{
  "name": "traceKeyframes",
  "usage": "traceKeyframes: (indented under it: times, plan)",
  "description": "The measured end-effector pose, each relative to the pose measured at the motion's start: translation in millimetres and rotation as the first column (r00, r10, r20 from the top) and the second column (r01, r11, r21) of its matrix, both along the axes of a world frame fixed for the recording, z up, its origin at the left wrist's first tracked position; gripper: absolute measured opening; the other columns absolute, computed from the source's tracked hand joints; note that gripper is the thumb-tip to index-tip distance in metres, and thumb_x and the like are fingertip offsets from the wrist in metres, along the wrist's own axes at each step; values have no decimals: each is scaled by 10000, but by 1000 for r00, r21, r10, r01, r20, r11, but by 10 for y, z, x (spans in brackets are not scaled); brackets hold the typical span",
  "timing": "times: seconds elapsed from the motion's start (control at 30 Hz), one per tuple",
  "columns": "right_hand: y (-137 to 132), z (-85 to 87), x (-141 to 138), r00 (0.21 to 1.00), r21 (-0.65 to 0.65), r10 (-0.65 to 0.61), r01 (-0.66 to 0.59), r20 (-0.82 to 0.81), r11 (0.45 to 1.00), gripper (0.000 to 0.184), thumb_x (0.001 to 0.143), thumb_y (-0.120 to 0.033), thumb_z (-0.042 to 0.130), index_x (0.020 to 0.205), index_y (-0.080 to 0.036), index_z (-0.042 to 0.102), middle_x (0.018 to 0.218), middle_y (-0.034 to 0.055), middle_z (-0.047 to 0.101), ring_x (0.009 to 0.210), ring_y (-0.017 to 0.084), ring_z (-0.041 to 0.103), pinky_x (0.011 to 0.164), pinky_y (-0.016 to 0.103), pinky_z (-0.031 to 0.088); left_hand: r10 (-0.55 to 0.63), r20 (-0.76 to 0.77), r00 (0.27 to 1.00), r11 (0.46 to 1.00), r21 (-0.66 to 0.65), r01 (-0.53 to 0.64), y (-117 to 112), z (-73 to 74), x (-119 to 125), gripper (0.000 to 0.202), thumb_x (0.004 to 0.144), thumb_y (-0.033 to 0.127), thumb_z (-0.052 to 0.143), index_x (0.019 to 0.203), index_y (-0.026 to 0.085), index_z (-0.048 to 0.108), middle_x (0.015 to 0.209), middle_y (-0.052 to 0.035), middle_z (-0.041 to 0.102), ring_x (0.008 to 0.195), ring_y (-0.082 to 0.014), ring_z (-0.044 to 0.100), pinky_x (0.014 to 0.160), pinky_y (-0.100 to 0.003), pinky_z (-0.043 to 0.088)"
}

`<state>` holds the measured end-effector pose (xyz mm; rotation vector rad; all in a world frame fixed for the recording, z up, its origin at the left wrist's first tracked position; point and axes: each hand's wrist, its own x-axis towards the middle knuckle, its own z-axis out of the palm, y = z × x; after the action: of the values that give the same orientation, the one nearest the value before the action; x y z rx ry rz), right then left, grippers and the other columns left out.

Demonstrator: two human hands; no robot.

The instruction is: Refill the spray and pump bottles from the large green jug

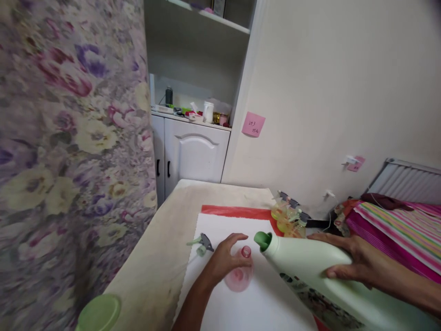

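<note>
The table with the cream-coloured cover (155,248) bears a white sheet with a scalloped edge (220,225); in my judgement, any spill would wet this sheet first. Over its right part is the large pale-green plastic bottle (303,257), tilted nearly flat, its dark-green spout (263,240) directed to the left. The right hand (363,259) grasps it, with thumb and fingers on opposite sides. Such a wide, smooth body could turn in the hand, especially if it is heavy, and the spout would then swing away.

The left hand (225,257) curves around the small transparent pink bottle (237,278), which stands upright on the sheet, near the spout but apart from it. Whether these fingers really press it, I cannot tell from this angle. If they are loose, a knock from the spout could tip it. Its open mouth is narrow, so a quick flow could run down outside.

The grey-and-green plastic spray head (203,243) lies just beside the left wrist, which could push it.
</note>
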<state>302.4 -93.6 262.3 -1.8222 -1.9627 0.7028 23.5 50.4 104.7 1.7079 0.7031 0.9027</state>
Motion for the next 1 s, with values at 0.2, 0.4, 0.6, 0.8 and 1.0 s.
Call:
traceKeyframes:
  times: [0.2, 0.4, 0.6, 0.8, 1.0]
  plan:
    - [75, -50, 26, 1000, -48, 24, -24, 1, 999, 604, 713, -426, 737, 1279, -277, 589, 1112, 55, 716, 914, 287, 688, 693, 269, 560, -22, 70, 997, 1000, 18, 20, 24, -27, 57, 440, 614, 205, 767, 1043, 259, 688, 1179, -49, 638, 1143, -250, 556, 1019, -346, 394]
    - [119, -113, 68, 997, -68, 60, -56, 58, 996, 618, 696, -406, 753, 1280, -305, 581, 1024, 21, 741, 817, 243, 698, 654, 243, 544, -20, 133, 991, 1000, -13, 21, 52, -118, 167, 316, 637, 164, 731, 943, 242, 718, 1151, -63, 643, 1112, -250, 574, 952, -338, 438]
    - [148, -118, 73, 990, -64, 75, -68, 118, 996, 649, 691, -425, 755, 1300, -321, 559, 990, 29, 748, 807, 255, 696, 676, 272, 542, -43, 171, 984, 998, -42, 51, 91, -181, 189, 265, 642, 138, 698, 893, 222, 721, 1086, -61, 658, 1054, -240, 596, 929, -337, 446]
    - [191, -105, 53, 972, -75, 79, -64, 220, 995, 655, 716, -481, 727, 1320, -319, 534, 982, 33, 736, 811, 248, 688, 671, 265, 526, -42, 162, 986, 998, -38, 49, 87, -179, 189, 221, 664, 173, 693, 880, 209, 716, 1003, -49, 672, 973, -228, 612, 863, -318, 459]
    - [230, -108, 33, 980, -24, 82, -79, 180, 997, 597, 666, -462, 757, 1231, -326, 623, 889, 28, 759, 737, 247, 692, 627, 260, 532, -64, 163, 985, 997, -24, 68, 101, -183, 199, 205, 675, 184, 692, 874, 215, 725, 967, -35, 682, 939, -215, 614, 847, -310, 456]
